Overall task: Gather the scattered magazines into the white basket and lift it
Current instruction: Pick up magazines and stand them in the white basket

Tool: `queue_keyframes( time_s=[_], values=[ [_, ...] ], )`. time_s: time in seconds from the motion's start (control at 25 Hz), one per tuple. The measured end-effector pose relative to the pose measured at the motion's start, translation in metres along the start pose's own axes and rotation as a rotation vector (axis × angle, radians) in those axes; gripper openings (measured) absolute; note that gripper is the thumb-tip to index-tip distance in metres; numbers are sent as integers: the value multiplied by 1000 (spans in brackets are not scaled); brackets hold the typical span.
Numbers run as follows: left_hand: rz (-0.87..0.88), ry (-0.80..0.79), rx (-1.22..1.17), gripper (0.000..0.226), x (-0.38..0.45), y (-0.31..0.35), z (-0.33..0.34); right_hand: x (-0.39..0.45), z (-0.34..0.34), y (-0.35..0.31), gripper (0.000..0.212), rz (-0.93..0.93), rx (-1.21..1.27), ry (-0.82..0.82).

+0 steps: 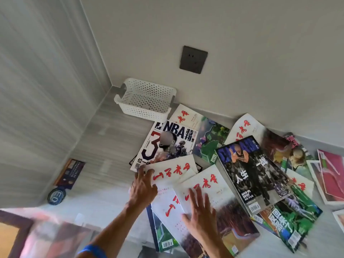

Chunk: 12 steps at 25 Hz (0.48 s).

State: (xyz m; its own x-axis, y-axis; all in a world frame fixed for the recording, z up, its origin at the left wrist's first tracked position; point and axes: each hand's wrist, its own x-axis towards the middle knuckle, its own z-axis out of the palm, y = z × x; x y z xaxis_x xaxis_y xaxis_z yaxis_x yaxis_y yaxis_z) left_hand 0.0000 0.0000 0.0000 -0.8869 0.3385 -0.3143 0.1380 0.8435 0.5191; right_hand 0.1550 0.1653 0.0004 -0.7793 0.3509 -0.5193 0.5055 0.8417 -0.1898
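Observation:
A white perforated basket (147, 112) stands empty on the floor in the corner against the wall. Several magazines lie scattered and overlapping in front of it: an NBA issue (167, 144), a dark basketball issue (251, 168), and white ones with red calligraphy (204, 185). My left hand (142, 189) rests with spread fingers on the left edge of a white magazine (173, 170). My right hand (200, 216) lies flat, fingers apart, on the white magazines nearest me. Neither hand grips anything.
A dark wall socket (193, 59) sits above the basket. A small dark booklet (69, 173) and a round blue object (56, 196) lie by the left wall. More pink magazines (331, 179) lie at the far right. Grey floor shows left of the pile.

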Motion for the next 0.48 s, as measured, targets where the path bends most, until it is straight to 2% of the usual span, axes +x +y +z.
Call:
queue_keyframes(
  time_s=[0.08, 0.16, 0.24, 0.32, 0.4, 0.44, 0.48],
  values=[
    [-59, 75, -4, 66, -22, 6, 16, -2, 4, 10, 101, -33, -44, 48],
    [-112, 42, -62, 66, -56, 13, 32, -10, 7, 19, 97, -10, -100, 82],
    [-141, 9, -44, 64, -76, 18, 43, -18, 7, 15, 81, -44, -153, 40],
    [-170, 49, 36, 64, -88, 24, 47, -22, 0, 12, 52, -119, -151, 76],
    [-120, 80, -90, 50, -93, 38, 47, -8, -22, 21, 29, -42, 61, 161],
    [-98, 26, -251, 42, -93, 47, 46, 0, -34, 25, 22, 11, 212, 168],
    [-79, -97, -436, 43, -92, 56, 46, 5, -47, 27, 18, 45, 398, 180]
  ],
)
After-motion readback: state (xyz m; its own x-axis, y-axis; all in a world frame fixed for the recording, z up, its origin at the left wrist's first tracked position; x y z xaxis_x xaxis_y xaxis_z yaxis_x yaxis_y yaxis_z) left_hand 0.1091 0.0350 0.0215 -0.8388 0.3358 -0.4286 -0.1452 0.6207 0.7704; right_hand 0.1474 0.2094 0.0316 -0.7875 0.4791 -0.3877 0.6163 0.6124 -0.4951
